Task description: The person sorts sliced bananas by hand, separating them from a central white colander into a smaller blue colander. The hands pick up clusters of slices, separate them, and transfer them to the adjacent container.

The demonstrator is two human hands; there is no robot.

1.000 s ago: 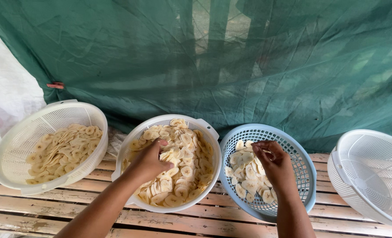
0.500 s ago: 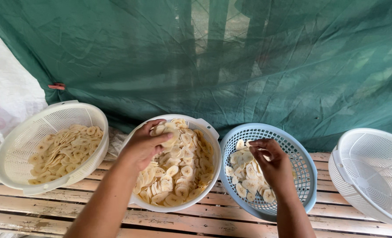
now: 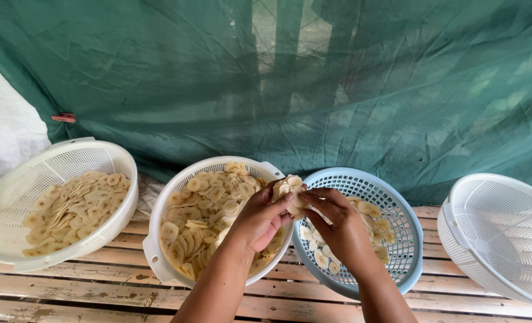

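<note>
From the head camera looking down, the person's left hand (image 3: 260, 218) and right hand (image 3: 331, 224) meet over the gap between two colanders, both closed around a small stack of banana slices (image 3: 290, 190), fingers pinching it from either side so the thin rounds stay bunched and do not spill. The stack sits just above the adjoining rims, held up clear of both heaps. Beneath the left hand is the middle white colander (image 3: 158, 239), well filled with pale yellow slices lying loose and overlapping. Beneath the right hand is the blue colander (image 3: 409, 239), holding only a thin scatter of slices, its mesh bottom showing through. Farther left, a second white colander (image 3: 2, 203) leans on its side, carrying a flatter layer of slices. At the far right an empty white colander (image 3: 505, 239) tilts up, another apparently nested behind it. All rest on a slatted wooden bench (image 3: 98, 299), with green netting (image 3: 337, 90) hung as a backdrop behind.
</note>
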